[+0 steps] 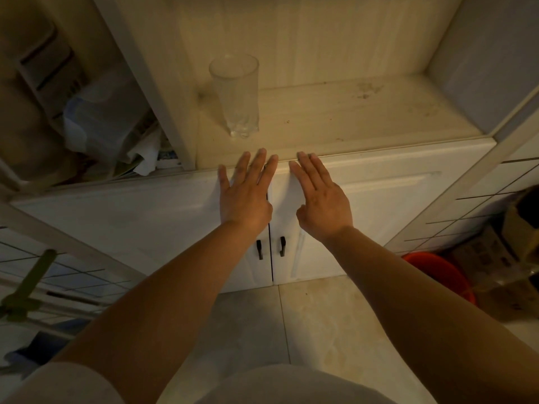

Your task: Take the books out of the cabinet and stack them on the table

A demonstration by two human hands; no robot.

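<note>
We see left hand [245,191] and right hand [320,193] flat, fingers straight, holding nothing, on closed white cabinet doors [379,205]; glass [234,94] upright on shelf [350,112]; tiled floor [315,322] near.

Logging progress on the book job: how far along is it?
Nothing looks done: both cabinet doors are shut and no books show. In hand: left hand and right hand lie flat near the doors' top edge, handles untouched. Left: opening, unloading, stacking.
</note>
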